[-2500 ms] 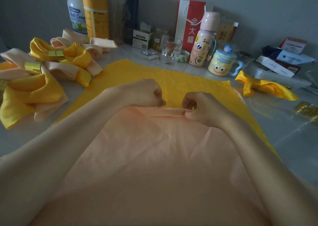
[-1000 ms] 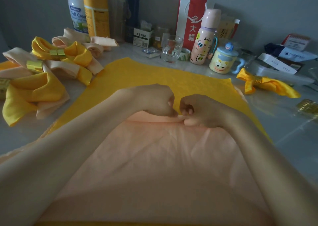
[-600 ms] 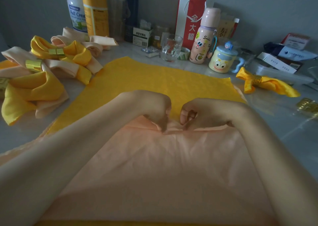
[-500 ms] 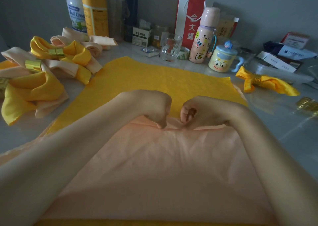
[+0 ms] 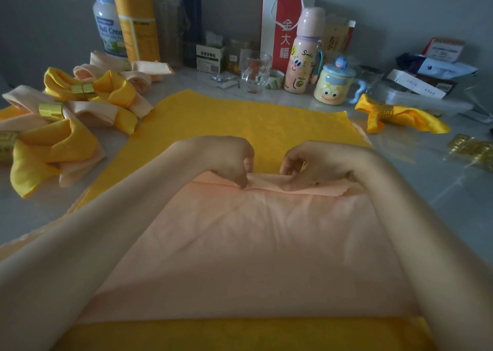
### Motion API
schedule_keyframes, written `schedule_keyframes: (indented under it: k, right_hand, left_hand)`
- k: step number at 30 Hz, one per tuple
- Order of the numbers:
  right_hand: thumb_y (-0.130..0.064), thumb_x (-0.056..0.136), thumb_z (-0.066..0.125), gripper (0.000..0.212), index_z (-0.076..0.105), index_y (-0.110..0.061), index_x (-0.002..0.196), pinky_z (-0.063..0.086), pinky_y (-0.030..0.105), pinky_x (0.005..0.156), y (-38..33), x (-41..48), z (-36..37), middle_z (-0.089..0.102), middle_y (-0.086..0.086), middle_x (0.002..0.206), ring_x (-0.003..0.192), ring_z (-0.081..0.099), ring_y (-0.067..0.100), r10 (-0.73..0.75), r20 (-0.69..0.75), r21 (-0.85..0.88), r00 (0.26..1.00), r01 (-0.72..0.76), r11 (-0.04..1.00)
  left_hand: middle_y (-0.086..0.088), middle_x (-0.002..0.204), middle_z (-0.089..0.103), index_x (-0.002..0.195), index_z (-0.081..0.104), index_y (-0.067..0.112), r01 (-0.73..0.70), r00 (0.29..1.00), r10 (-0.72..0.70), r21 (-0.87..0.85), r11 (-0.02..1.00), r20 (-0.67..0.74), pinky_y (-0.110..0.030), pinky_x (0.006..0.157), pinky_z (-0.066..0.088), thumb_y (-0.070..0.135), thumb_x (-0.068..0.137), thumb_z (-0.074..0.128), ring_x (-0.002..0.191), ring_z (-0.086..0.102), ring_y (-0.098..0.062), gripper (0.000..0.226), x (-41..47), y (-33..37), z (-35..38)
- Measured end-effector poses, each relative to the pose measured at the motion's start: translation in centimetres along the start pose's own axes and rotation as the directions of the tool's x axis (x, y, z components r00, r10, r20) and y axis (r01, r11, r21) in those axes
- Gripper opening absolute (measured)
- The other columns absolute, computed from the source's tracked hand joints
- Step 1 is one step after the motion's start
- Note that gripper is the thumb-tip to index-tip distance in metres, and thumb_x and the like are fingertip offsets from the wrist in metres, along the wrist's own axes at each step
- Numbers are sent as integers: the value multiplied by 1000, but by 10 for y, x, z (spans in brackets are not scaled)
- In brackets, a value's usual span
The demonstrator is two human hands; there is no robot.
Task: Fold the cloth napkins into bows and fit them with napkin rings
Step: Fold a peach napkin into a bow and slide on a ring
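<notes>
A peach napkin (image 5: 253, 249) lies spread over a larger yellow napkin (image 5: 240, 121) on the table in front of me. My left hand (image 5: 229, 161) and my right hand (image 5: 312, 163) sit close together at the peach napkin's far edge. Both pinch a narrow pleat of that edge between curled fingers and thumb. Finished yellow and peach bows (image 5: 66, 115) with gold rings (image 5: 50, 110) lie at the left. Loose gold rings (image 5: 469, 147) lie at the right.
Another yellow bow (image 5: 394, 115) lies at the right. Along the back wall stand a glass (image 5: 254, 71), a pink bottle (image 5: 302, 54), a cartoon mug (image 5: 333, 85), a red paper bag (image 5: 280, 27), tins (image 5: 136, 25) and boxes (image 5: 416, 83).
Both hands have drawn the peach napkin's far edge toward me, folding it into a pleat. More of the yellow napkin shows beyond them.
</notes>
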State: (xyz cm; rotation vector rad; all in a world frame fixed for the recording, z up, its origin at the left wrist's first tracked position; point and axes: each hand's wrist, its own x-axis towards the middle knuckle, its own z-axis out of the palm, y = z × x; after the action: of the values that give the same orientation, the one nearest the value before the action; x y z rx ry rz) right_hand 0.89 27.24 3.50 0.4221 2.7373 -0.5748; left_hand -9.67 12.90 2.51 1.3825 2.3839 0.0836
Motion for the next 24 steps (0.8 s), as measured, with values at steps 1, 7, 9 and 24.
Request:
schedule_keyframes:
  k: [1,7,9,24]
  right_hand:
    - [-29,80,71,14,66,-25,93,41,19,57,-1,0,1,64,-5,94,75,57,10,8,-17,-21,1000,-9,1000]
    - [-21,77,71,16,56,-25,74,38,23,60,-12,-4,1,52,-11,76,72,50,10,-9,-45,-120,999,3,993]
    - [-19,77,69,18,53,-23,70,36,23,55,-17,-5,2,54,-7,78,69,49,12,-3,-30,-182,1000,-3,983]
    - [-19,86,64,19,58,-11,70,48,18,48,-34,-11,7,58,-2,55,39,55,3,6,133,-109,991,9,994]
  left_hand:
    - [10,90,54,109,58,22,4,1000,-3,-20,1000,19,-26,75,41,34,82,69,90,51,-15,31,-1,-1,-2]
    - [14,80,47,102,63,23,2,1000,0,-55,998,22,-26,73,38,32,87,64,88,50,-16,18,-6,-7,-7]
    - [7,80,51,94,61,22,-10,1000,10,-19,1000,9,-26,68,38,28,83,68,83,52,-18,15,-8,-4,-6]
    - [1,76,54,78,56,26,44,967,-17,-103,994,256,-17,55,43,30,82,70,63,53,-10,16,-13,5,0]
